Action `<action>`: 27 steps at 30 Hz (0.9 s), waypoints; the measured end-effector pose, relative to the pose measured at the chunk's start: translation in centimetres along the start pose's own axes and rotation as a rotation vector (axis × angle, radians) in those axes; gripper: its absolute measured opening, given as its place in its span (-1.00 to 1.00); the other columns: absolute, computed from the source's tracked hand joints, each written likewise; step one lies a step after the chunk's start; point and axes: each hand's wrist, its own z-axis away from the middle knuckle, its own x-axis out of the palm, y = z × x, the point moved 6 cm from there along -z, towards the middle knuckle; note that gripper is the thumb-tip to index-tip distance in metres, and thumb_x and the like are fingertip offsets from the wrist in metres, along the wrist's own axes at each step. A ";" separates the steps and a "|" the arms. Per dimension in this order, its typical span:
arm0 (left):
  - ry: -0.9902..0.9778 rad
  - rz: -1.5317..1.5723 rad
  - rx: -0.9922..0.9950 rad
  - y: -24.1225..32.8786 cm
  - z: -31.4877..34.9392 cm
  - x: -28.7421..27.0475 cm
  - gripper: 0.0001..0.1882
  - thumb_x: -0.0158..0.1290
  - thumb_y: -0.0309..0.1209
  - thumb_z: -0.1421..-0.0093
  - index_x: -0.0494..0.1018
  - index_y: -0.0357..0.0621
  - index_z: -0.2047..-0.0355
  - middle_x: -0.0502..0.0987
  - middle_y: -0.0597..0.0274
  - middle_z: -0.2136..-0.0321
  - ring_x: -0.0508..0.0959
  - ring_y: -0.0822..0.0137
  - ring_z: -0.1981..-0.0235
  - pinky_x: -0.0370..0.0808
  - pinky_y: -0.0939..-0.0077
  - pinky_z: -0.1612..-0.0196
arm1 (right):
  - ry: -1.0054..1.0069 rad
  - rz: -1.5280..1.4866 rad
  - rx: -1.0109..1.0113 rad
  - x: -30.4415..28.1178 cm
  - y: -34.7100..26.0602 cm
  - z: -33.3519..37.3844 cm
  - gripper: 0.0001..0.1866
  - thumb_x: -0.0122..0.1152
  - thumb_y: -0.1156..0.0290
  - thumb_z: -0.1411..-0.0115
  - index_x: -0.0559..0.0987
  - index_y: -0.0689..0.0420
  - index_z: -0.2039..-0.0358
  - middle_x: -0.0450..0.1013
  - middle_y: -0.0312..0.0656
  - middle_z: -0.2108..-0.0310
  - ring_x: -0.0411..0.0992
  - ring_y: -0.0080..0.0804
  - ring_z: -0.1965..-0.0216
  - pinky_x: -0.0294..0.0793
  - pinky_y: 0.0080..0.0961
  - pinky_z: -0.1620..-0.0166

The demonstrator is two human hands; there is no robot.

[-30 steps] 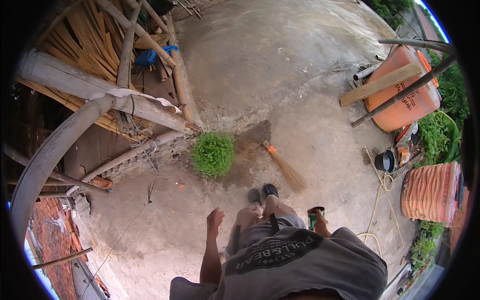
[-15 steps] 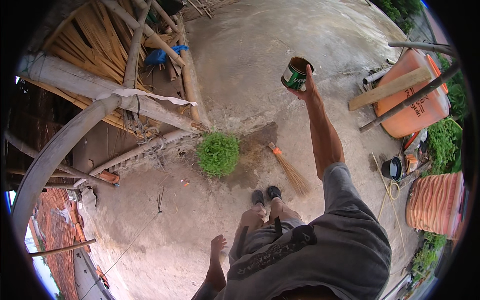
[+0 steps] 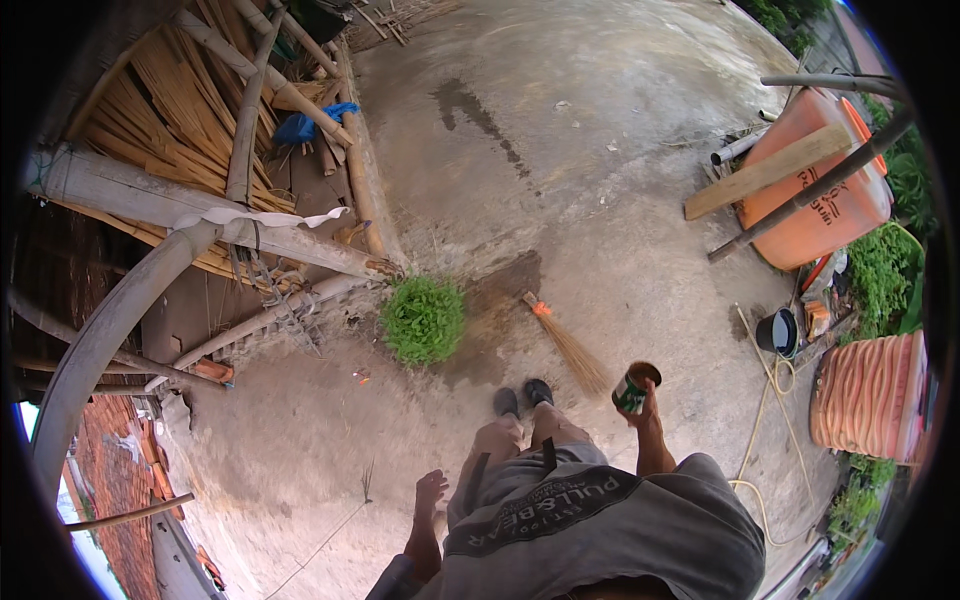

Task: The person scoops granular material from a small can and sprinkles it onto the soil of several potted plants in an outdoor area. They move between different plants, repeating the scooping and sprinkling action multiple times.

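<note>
In my right hand is a green and white tin can, held upright or nearly so beside my right hip, its round mouth facing up. What is inside the can is too dark to tell. My left hand hangs by my left side with nothing in it, fingers loosely apart. A dark wet streak runs over the concrete floor ahead of me. Between that streak and my feet lies a stick broom with an orange band. Left of the broom grows a bushy green plant.
A bamboo frame with split strips and a blue bag stands at left. On the right are an orange tank with a plank leaning on it, a black bucket, a pale hose and a ribbed pink stack.
My right arm has drawn back from its forward reach, bringing the can close to my hip. A wet streak now shows on the concrete ahead. My left hand stays low at my side.
</note>
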 end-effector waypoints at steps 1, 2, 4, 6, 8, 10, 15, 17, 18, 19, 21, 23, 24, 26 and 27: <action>-0.022 -0.028 0.022 2.1 0.0 0.1 -0.45 0.04 -0.07 -0.22 0.32 -0.10 -0.13 0.53 0.09 0.12 0.55 0.19 0.12 0.38 0.24 0.06 | 0.053 -0.252 0.304 -2.0 5.2 5.5 -0.17 0.38 0.18 0.11 0.23 0.14 -0.16 0.36 -0.05 -0.01 0.36 -0.18 0.02 0.43 -0.30 0.00; -0.040 -0.042 0.041 3.6 0.0 0.2 -0.38 0.05 -0.04 -0.22 0.27 -0.11 -0.17 0.50 0.04 0.06 0.53 0.13 0.06 0.34 0.18 -0.02 | 0.128 -0.446 0.522 -3.5 9.4 10.7 -0.24 0.31 0.11 0.06 0.28 0.13 -0.13 0.39 -0.07 0.02 0.39 -0.18 0.06 0.45 -0.30 0.03; -0.049 -0.034 0.104 5.9 0.4 0.3 -0.41 0.04 -0.04 -0.23 0.30 -0.09 -0.16 0.49 0.04 0.03 0.52 0.16 0.04 0.36 0.22 0.00 | 0.301 -0.662 0.779 -6.7 17.1 20.0 -0.34 0.17 -0.04 -0.06 0.38 0.12 -0.08 0.46 -0.11 0.09 0.45 -0.20 0.13 0.50 -0.31 0.10; -0.081 0.025 0.120 5.5 -0.3 1.0 -0.43 0.04 -0.05 -0.24 0.30 -0.08 -0.16 0.49 0.04 0.02 0.52 0.17 0.03 0.37 0.24 0.00 | 0.314 -0.699 0.774 -11.2 23.5 25.1 -0.36 0.03 -0.18 -0.17 0.47 0.10 -0.02 0.53 -0.15 0.15 0.50 -0.22 0.21 0.54 -0.32 0.18; -0.033 0.038 0.149 7.1 0.2 1.1 -0.45 0.03 -0.07 -0.25 0.31 -0.06 -0.16 0.49 0.04 0.01 0.53 0.20 0.04 0.38 0.28 0.00 | 0.210 -0.601 0.742 -10.9 23.5 27.0 -0.45 0.00 -0.13 -0.23 0.53 0.11 0.08 0.56 -0.16 0.23 0.51 -0.27 0.31 0.53 -0.31 0.24; -0.028 0.000 0.239 10.8 0.5 1.4 -0.45 0.04 -0.08 -0.25 0.31 -0.06 -0.16 0.49 0.04 0.01 0.53 0.20 0.04 0.38 0.28 -0.01 | 0.332 -0.446 0.975 -5.8 21.8 22.9 -0.39 0.07 -0.18 -0.14 0.53 0.12 0.08 0.54 -0.15 0.24 0.50 -0.25 0.32 0.50 -0.24 0.26; -0.033 0.028 0.182 8.8 0.8 3.1 -0.46 0.05 -0.10 -0.24 0.32 -0.06 -0.15 0.49 0.04 0.00 0.54 0.21 0.05 0.38 0.28 0.00 | 0.349 -0.382 0.941 2.0 7.5 -7.2 -0.24 0.23 -0.31 0.07 0.53 0.13 0.10 0.51 -0.12 0.27 0.47 -0.18 0.34 0.41 -0.06 0.31; -0.024 0.007 0.133 6.2 1.2 3.4 -0.48 0.06 -0.11 -0.23 0.33 -0.05 -0.14 0.50 0.05 0.02 0.55 0.20 0.08 0.39 0.25 0.02 | 0.278 -0.408 0.812 4.6 -1.9 -20.8 -0.17 0.29 -0.36 0.15 0.53 0.13 0.10 0.50 -0.11 0.28 0.46 -0.16 0.35 0.38 0.01 0.34; 0.005 0.025 0.117 4.9 1.7 3.4 -0.53 0.07 -0.16 -0.22 0.38 -0.06 -0.09 0.52 0.10 0.09 0.57 0.25 0.17 0.40 0.38 0.16 | 0.241 -0.427 0.758 5.5 -7.3 -26.8 -0.14 0.33 -0.38 0.20 0.53 0.13 0.11 0.49 -0.11 0.28 0.45 -0.14 0.36 0.36 0.05 0.35; 0.036 0.045 0.102 2.8 1.6 3.0 -0.59 0.08 -0.21 -0.21 0.42 -0.08 -0.03 0.55 0.14 0.17 0.59 0.29 0.25 0.41 0.50 0.31 | 0.160 -0.395 0.725 6.3 -13.6 -31.5 -0.05 0.23 -0.45 0.17 0.45 0.09 -0.04 0.45 -0.09 0.11 0.45 -0.10 0.19 0.36 0.09 0.18; 0.096 0.080 0.051 -0.7 2.7 2.4 -0.64 0.08 -0.27 -0.20 0.46 -0.09 0.01 0.58 0.16 0.23 0.62 0.32 0.32 0.42 0.59 0.44 | -0.012 -0.446 0.637 8.3 -25.8 -37.7 0.11 0.18 -0.47 0.16 0.22 0.04 -0.26 0.22 0.01 -0.21 0.27 0.04 -0.16 0.16 0.21 -0.13; 0.077 0.071 0.023 -1.5 2.9 3.0 -0.62 0.05 -0.26 -0.20 0.45 -0.10 0.00 0.58 0.13 0.22 0.61 0.28 0.33 0.46 0.49 0.37 | 0.039 -0.515 0.542 4.8 -30.5 -43.5 0.14 0.24 -0.42 0.17 0.19 0.13 -0.26 0.22 0.05 -0.20 0.27 0.05 -0.15 0.19 0.22 -0.12; 0.100 0.095 0.002 -3.0 3.6 2.7 -0.62 0.05 -0.24 -0.20 0.45 -0.10 0.00 0.58 0.13 0.22 0.61 0.28 0.33 0.46 0.47 0.36 | 0.052 -0.561 0.476 5.2 -33.5 -43.9 0.14 0.30 -0.38 0.17 0.24 0.25 -0.22 0.28 0.07 -0.15 0.36 0.06 -0.07 0.25 0.23 -0.08; 0.127 0.136 -0.033 -5.0 4.6 2.9 -0.61 0.05 -0.22 -0.19 0.45 -0.10 0.01 0.58 0.13 0.23 0.60 0.28 0.34 0.47 0.44 0.34 | 0.002 -0.613 0.440 5.8 -35.8 -43.2 0.15 0.24 -0.42 0.16 0.19 0.16 -0.27 0.18 0.06 -0.22 0.27 0.07 -0.15 0.20 0.20 -0.14; 0.135 0.131 -0.064 -5.2 4.8 3.1 -0.59 0.05 -0.20 -0.19 0.45 -0.10 0.00 0.58 0.12 0.24 0.59 0.29 0.35 0.46 0.44 0.35 | -0.008 -0.639 0.418 5.4 -36.4 -43.0 0.15 0.22 -0.44 0.15 0.16 0.11 -0.29 0.13 0.06 -0.26 0.23 0.07 -0.19 0.17 0.19 -0.17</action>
